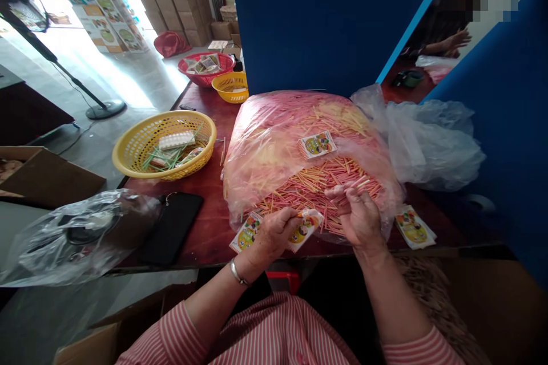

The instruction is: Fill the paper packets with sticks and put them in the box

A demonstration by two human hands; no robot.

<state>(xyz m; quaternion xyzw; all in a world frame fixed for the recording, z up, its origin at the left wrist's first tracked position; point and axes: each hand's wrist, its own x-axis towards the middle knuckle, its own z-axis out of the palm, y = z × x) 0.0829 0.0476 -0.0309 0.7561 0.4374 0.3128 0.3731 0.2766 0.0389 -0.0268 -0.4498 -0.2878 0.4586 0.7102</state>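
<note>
My left hand (274, 232) is closed on a small printed packet (305, 229), its fingers pinching the upper edge. Another printed packet (246, 234) lies just left of that hand, partly covered by it. My right hand (362, 217) is palm up with curled fingers, holding a few thin pink sticks (358, 184) between thumb and fingers. Beneath and beyond both hands, a large clear plastic bag (265, 151) lies open, full of pink and yellow sticks (306, 185). One packet (317, 145) rests on top of the bag. More packets (413, 228) lie right of my right hand.
A yellow basket (124, 154) holding green sticks stands left on the red-brown table (209, 205). Nearby are a black pouch (173, 228) and a plastic-wrapped bundle (98, 228). Crumpled plastic (432, 142) sits right, below a blue partition (308, 23). Another person's hand (456, 43) shows beyond it.
</note>
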